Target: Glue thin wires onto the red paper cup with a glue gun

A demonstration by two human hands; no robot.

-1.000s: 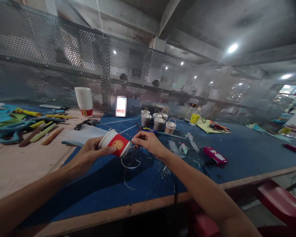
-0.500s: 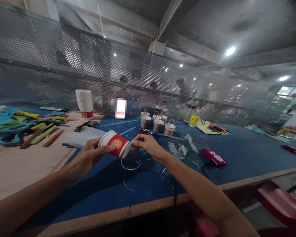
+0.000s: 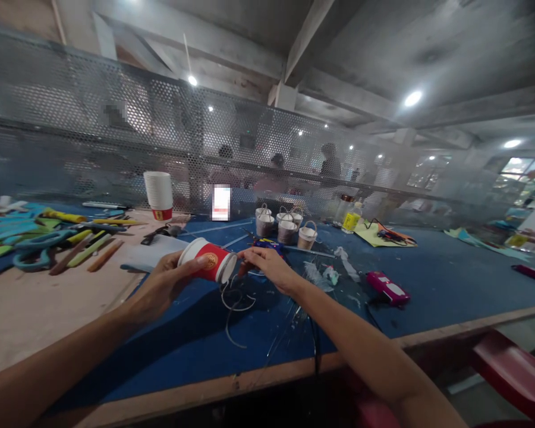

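Note:
My left hand (image 3: 172, 276) is wrapped round a red and white paper cup (image 3: 211, 261), tilted on its side above the blue tabletop. The cup's wide mouth points up and left, its base to the right. At the base, the thumb and fingers of my right hand (image 3: 267, 267) are pinched together, seemingly on a thin pale cord (image 3: 238, 309). Below the cup, the cord hangs in loose curls. The fingertips partly hide where it meets the cup. Behind my right hand lies a blue glue gun (image 3: 267, 244), partly covered.
Several small wrapped cups with handles (image 3: 286, 229) stand farther back. A stack of paper cups (image 3: 159, 193), scissors (image 3: 35, 249) and clay-coloured sticks (image 3: 104, 255) are at left. To the right lie a magenta device (image 3: 387, 288) and a yellow-labelled bottle (image 3: 351, 220). Perforated metal screens the back.
My right fingertips have shifted slightly at the cup's base, and the cup has turned a little, so its printed emblem shows less. The camera view has tilted slightly.

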